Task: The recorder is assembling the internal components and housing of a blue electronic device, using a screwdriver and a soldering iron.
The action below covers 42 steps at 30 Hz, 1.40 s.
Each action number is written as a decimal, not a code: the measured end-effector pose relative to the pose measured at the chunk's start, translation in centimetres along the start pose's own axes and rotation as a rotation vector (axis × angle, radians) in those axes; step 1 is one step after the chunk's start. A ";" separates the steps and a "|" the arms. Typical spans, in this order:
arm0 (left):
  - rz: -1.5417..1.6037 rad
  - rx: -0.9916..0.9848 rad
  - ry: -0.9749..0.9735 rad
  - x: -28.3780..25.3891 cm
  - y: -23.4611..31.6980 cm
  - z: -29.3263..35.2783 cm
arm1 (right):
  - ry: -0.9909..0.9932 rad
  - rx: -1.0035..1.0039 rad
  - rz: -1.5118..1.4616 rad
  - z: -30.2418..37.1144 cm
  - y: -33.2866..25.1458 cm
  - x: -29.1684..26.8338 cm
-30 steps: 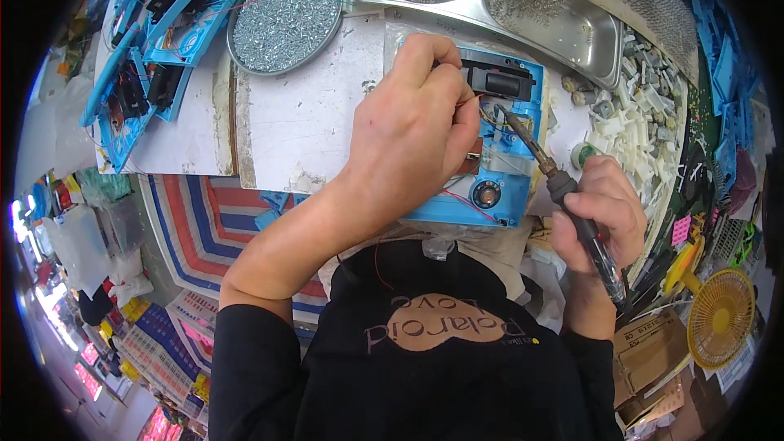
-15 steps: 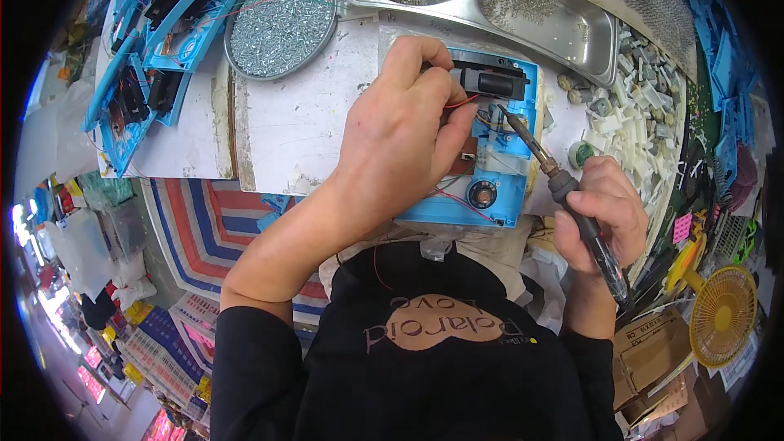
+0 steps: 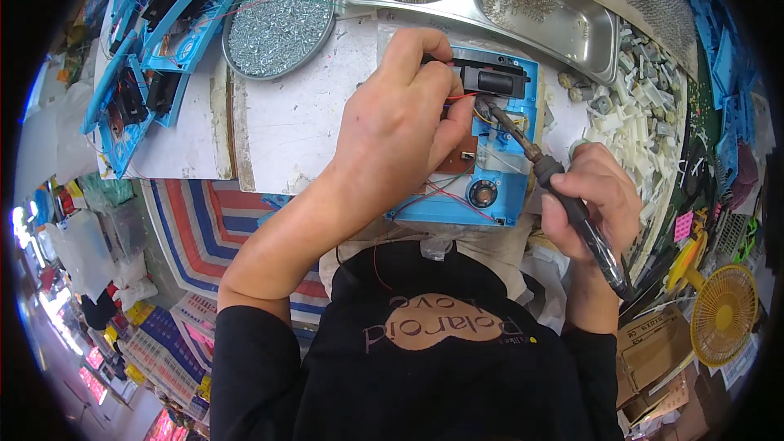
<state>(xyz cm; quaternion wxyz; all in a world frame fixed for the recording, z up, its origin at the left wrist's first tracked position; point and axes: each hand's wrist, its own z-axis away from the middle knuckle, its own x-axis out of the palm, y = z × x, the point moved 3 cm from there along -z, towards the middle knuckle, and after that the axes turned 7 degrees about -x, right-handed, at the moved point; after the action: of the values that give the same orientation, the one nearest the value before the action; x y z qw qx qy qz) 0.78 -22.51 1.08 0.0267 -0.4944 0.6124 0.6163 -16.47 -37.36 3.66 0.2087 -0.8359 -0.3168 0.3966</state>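
Note:
In front of me on the worktable lies an open blue plastic casing with electronics inside. It holds a black module along its far side, a brown circuit board and a small round speaker. My left hand rests over the casing's left part, thumb and fingers pinched on a thin red wire. My right hand grips a soldering iron by its dark handle. The iron's tip points up and left, at the wires just below the black module, close to my left fingertips. My left hand hides part of the board.
A round tray of small silver screws and a steel compartment tray with metal springs stand at the back. More blue casings with wires lie at the far left. White plastic parts are heaped on the right, near a yellow fan.
The soldering iron and my right hand have shifted slightly left and up, bringing the tip in by the wires near my left fingertips. My left hand has barely moved.

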 end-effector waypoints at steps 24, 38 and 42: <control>-0.028 0.038 0.062 0.2 0.0 0.0 | -0.004 -0.027 0.011 -0.5 0.4 0.4; -0.022 0.014 0.030 0.2 0.1 0.2 | 0.020 -0.007 -0.035 0.2 -0.9 -1.6; -0.033 0.022 0.067 0.3 0.3 0.0 | 0.036 0.022 -0.039 0.8 -1.0 -2.3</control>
<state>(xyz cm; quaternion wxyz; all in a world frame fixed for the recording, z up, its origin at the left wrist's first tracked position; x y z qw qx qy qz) 0.47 -22.74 1.09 0.0218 -0.5245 0.6115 0.5920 -18.61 -38.19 4.96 0.2314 -0.8342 -0.3247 0.3810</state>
